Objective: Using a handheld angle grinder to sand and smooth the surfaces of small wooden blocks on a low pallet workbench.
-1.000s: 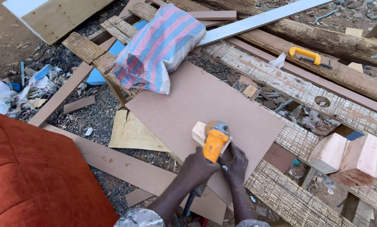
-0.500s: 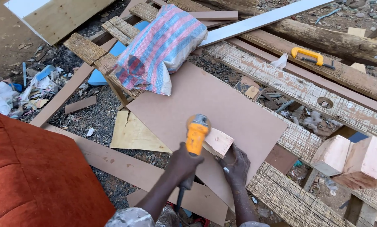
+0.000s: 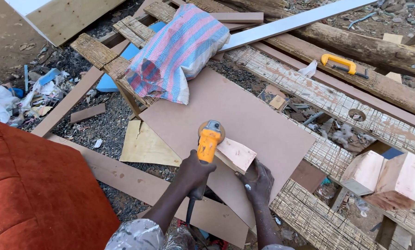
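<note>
Low in the head view, on a large brown fibreboard sheet [image 3: 244, 120] that serves as the table, a pale wooden block [image 3: 237, 154] lies tilted. Left hand [image 3: 194, 175] has its grip clenched around the body of a yellow angle grinder [image 3: 208, 142], whose round disc end touches the block's left edge; a dark cord hangs down from the tool behind the wrist. Right hand [image 3: 257, 181] presses on the block's near corner, fingers spread and grasping its lower edge. Just beyond the sheet's far corner rests a striped woven sack [image 3: 179, 48] in blue, pink and white. A yellow-handled handsaw [image 3: 342, 64] lies well apart on the timbers to the right. An orange upholstered cushion [image 3: 36, 190] fills the lower left, and two pale wooden boxes [image 3: 388, 178] sit at the right edge.
</note>
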